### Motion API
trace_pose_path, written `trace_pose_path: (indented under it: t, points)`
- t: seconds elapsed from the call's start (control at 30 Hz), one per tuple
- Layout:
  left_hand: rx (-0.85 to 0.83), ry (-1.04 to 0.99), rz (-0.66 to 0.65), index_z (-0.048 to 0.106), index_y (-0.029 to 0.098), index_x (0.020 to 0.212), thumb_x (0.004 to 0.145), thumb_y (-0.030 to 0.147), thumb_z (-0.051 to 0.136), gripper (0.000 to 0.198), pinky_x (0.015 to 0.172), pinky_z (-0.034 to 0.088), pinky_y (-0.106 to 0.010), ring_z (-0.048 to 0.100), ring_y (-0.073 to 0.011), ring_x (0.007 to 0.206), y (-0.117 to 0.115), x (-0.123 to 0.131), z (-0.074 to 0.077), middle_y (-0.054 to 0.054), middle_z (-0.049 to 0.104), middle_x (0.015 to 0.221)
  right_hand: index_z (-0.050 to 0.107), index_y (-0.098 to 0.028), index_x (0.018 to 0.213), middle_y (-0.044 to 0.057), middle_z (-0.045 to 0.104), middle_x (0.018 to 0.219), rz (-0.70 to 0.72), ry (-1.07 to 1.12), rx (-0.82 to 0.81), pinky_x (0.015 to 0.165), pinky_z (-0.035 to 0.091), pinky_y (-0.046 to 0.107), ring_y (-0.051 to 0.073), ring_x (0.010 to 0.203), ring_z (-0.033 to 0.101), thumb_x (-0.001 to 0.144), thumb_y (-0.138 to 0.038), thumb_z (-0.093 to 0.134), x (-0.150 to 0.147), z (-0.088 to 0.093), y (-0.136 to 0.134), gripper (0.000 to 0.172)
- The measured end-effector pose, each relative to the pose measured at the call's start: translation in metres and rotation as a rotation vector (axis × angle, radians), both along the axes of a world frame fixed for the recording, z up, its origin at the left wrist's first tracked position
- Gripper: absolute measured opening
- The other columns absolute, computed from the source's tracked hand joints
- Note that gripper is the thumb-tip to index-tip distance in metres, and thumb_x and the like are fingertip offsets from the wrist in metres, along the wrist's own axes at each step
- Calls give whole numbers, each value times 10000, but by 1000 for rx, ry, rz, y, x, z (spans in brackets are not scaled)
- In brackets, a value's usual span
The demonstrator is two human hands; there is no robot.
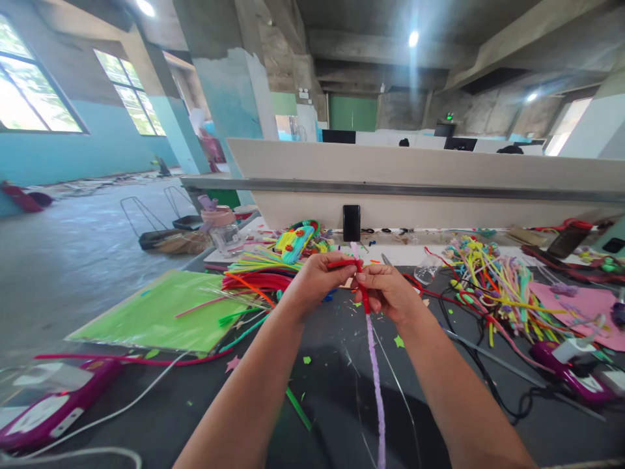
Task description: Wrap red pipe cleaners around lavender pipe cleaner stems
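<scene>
Over the dark table, my left hand [317, 281] pinches a red pipe cleaner [366, 301] by a bent part pointing left. My right hand [389, 290] closes its thumb and fingers on the same red piece from the other side. The red piece lies along a long lilac pipe cleaner [375, 384]; whether it is wound around it I cannot tell. The lilac stem hangs down toward me, and a pale lilac tip shows above my fingers. A thin clear strand runs beside it. A black phone [351, 223] stands upright just beyond my hands.
Bundled pipe cleaners [258, 273] and a green sheet [161, 309] in clear wrap lie left, near a lidded jar [222, 228]. Tangled pipe cleaners [493, 280] lie right. Purple power strips [63, 404] with cables sit on both sides. A white partition [390, 163] stands behind.
</scene>
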State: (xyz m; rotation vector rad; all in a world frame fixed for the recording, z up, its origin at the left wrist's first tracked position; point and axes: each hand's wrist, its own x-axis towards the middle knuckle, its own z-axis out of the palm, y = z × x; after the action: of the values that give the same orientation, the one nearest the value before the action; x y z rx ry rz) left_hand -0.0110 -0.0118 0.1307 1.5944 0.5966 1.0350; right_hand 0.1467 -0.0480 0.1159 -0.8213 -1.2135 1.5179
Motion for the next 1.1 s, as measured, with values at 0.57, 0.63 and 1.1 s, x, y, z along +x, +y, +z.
trace_pose_path:
  t: [0.57,0.63,1.1]
  points:
    - [-155,-66,111,596,122,571,601,270,749,216,446,343,-170,466,-54,462,-1,1,2,25,532,516,554,-156,613,-12,623,501,-129,-151,93,321,358,178,69,321,490,715,-362,661,-19,-1,-10,253]
    - [-245,-117,23,589,120,592,597,260,755,218,444,367,-169,492,-57,453,-2,-3,5,18,558,534,588,-144,738,15,676,612,101,-27,78,328,364,167,60,338,500,738,-389,642,-14,2,-13,250]
    - [-310,-97,-19,575,108,585,595,263,765,246,411,336,-158,466,-46,420,2,-4,3,23,518,491,570,-126,711,42,687,579,126,13,-4,330,403,155,82,332,539,655,-346,718,-8,-5,-5,271]
